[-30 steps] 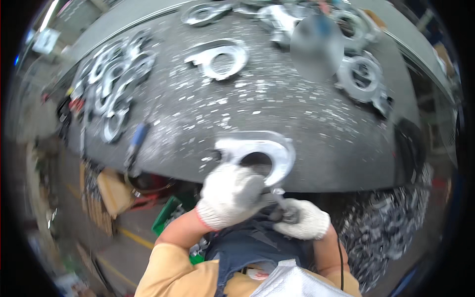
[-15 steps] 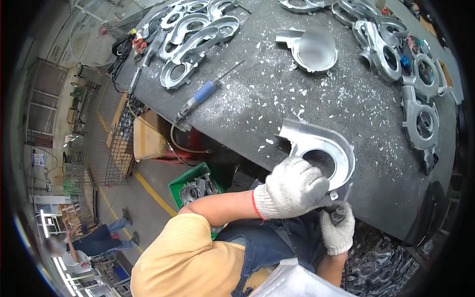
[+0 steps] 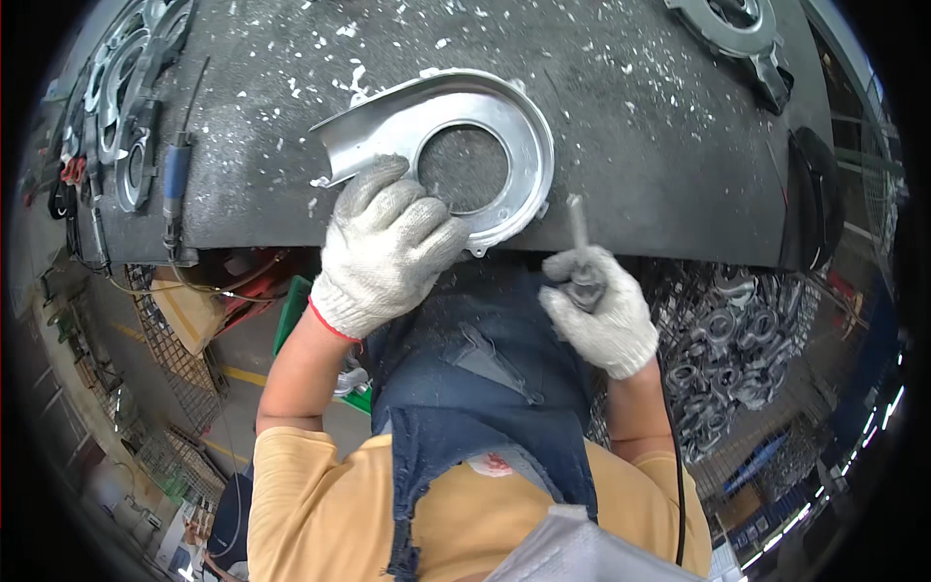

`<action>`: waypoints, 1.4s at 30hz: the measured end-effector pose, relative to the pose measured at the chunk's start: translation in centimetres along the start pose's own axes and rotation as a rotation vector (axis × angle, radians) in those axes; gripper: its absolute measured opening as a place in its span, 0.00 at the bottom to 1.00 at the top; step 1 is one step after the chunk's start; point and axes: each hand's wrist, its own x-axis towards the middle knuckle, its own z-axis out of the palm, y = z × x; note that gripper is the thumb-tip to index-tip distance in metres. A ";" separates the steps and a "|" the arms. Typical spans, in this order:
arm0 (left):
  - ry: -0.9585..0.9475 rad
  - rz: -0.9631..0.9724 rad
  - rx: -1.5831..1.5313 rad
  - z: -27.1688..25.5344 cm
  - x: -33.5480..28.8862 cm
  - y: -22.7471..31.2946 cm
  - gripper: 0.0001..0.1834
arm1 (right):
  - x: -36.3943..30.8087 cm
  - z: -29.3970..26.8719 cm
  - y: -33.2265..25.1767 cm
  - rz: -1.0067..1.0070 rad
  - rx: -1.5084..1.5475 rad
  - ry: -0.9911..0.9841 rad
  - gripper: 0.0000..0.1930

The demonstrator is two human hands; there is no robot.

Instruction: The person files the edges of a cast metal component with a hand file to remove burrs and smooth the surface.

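Note:
A silvery cast metal blower housing (image 3: 531,145) with a round opening lies on the dark table, its open spout toward the left. My left hand (image 3: 388,238), in a white knit glove with a red cuff, grips its near left edge, fingers curled over the metal. To the right of the housing, just over the table's front edge, my gloved right hand (image 3: 611,310) is closed round the dark grip of a hand tool (image 3: 579,221). Its pale straight shaft points away from me and stands apart from the housing. Exactly what kind of tool it is does not show.
Several similar castings (image 3: 121,87) lie at the left, and another casting (image 3: 737,34) at the far right. A blue-bodied tool (image 3: 176,179) with a thin rod and hose rests at the left. White chips dot the table (image 3: 669,184). A wire bin of parts (image 3: 722,339) stands below right.
My view has swung round, so the table edge now runs level. The left hand has shifted along the housing toward its spout. The right hand still holds the tool, now farther from the housing.

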 end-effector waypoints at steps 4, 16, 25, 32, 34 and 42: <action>0.065 -0.018 -0.189 -1.3 1.0 1.6 0.19 | 0.0 0.3 -0.5 -0.096 -0.171 -0.169 0.18; 0.086 -0.045 -0.263 -1.8 1.0 2.3 0.18 | 2.2 0.5 0.0 -0.108 -0.167 -0.468 0.22; 0.106 -0.116 -0.361 -1.9 1.2 3.0 0.19 | 0.5 1.4 -0.8 -0.251 -0.268 -0.216 0.18; 0.189 -0.043 -0.315 -1.0 1.1 3.5 0.14 | 0.9 2.3 -1.3 -0.287 -0.372 -0.136 0.22; 0.186 -0.054 -0.337 -1.2 1.6 3.1 0.14 | 1.4 2.4 -0.9 -0.236 -0.368 -0.149 0.24; 0.227 -0.086 -0.414 -0.8 0.1 2.6 0.18 | 1.4 0.0 -0.7 -0.147 -0.293 -0.488 0.20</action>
